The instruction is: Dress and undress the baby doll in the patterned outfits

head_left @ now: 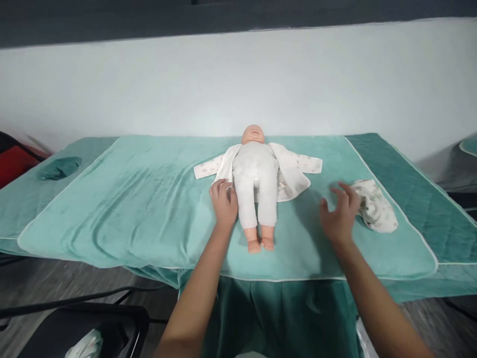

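Observation:
A baby doll (255, 174) lies on its back, its head toward the wall and bare feet toward me. Its trunk and legs are white. Beneath it a white patterned baby jacket (294, 184) is spread open, both sleeves stretched out to the sides and no arms visible in them. My left hand (224, 205) rests beside the doll's hip at the jacket's lower left edge, fingers loosely bent and apart. Over the sheet to the right, my right hand (340, 214) is open with spread fingers, close beside a crumpled white patterned cloth (375, 206), which it partly covers.
A light green sheet (149, 199) with some wrinkles covers the bed, over a darker green quilted cover (421, 199). A white wall (238, 84) stands behind. At the lower left is a black chair (85, 323) with a patterned cloth (86, 344) on it.

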Available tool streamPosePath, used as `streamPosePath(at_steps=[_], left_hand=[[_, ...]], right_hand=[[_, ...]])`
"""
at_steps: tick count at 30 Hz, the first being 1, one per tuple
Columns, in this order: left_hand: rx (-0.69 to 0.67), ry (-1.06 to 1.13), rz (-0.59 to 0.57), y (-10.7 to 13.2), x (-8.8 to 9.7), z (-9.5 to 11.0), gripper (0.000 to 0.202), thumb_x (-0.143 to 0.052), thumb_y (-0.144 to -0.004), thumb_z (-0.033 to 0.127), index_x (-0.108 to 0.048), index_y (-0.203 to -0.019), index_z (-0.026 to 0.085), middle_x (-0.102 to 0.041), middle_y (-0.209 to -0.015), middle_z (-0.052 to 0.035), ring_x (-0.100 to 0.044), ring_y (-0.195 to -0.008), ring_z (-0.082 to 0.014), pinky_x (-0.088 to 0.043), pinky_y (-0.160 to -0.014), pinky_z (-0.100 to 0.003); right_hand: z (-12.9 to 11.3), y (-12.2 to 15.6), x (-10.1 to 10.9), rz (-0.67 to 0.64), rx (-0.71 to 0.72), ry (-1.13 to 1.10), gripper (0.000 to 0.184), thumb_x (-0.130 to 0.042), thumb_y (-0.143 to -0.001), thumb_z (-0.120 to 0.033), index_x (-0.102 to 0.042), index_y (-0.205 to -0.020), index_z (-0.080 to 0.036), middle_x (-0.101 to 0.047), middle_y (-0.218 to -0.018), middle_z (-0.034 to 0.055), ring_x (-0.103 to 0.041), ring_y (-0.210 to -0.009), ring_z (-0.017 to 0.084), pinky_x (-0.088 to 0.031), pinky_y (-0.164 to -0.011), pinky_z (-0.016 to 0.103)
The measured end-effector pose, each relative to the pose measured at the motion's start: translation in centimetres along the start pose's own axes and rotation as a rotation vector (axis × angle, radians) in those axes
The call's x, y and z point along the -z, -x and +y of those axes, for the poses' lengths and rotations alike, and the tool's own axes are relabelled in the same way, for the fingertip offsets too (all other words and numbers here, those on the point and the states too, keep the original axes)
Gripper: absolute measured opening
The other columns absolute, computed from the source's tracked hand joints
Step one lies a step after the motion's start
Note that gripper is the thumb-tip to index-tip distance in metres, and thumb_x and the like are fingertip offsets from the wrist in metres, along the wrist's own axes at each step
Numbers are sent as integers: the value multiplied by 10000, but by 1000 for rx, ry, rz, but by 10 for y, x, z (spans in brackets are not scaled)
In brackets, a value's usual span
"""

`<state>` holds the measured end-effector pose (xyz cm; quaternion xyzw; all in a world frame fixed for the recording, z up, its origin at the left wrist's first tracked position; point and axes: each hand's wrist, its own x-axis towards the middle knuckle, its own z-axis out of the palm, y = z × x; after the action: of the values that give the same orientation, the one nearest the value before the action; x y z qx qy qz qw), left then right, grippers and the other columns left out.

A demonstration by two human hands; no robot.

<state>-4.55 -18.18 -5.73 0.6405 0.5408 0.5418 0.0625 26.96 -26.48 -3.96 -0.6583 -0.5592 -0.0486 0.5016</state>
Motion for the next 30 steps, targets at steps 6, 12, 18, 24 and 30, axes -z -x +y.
streamPosePath(at_steps=[6, 12, 18, 24, 30], left_hand=[[-34, -50, -64, 7, 0, -4, 272, -483, -889, 99, -695, -1018, 211, -613, -1205, -133, -524, -1219, -283, -411, -1103, -481], [-31, -95, -215, 18, 12, -2, 268, -484, -895, 119, -712, -1005, 207, -646, -1215, -148, -479, -1303, -335, -386, -1134, -556], [27, -280, -233, 24, 37, 4, 206, -530, -884, 150, -712, -978, 176, -517, -1449, -209, -346, -1451, -444, -336, -1118, -698], [-50, -191, -316, 18, 52, 12, 305, -512, -900, 135, -696, -1135, 195, -522, -1463, -162, -398, -1454, -343, -365, -1180, -577], [192, 565, -348, -7, 72, 61, 373, -553, -962, 446, -610, -1252, 219, -629, -1349, -126, -641, -1185, -238, -519, -1026, -409]], right_hand=[[56, -27, 67, -35, -181, 267, 470, -727, -755, -280, -629, -1210, -217, -557, -1411, 216, -452, -1378, 413, -291, -1151, 615], [46, -49, 82, -295, -335, 223, 206, -626, -758, -213, -721, -940, -220, -712, -984, 110, -650, -944, 297, -457, -938, 510], [-38, -59, 67, -336, -421, -173, 257, -675, -747, -395, -727, -900, -196, -679, -793, 25, -595, -713, 193, -501, -782, 381], [-103, -55, 55, -435, -465, -598, 327, -791, -703, -440, -729, -949, -234, -717, -876, 16, -644, -741, 198, -521, -662, 307], [-158, -46, 35, -517, -397, -878, 370, -796, -745, -468, -682, -1017, -245, -726, -958, 10, -684, -849, 214, -545, -740, 313]])
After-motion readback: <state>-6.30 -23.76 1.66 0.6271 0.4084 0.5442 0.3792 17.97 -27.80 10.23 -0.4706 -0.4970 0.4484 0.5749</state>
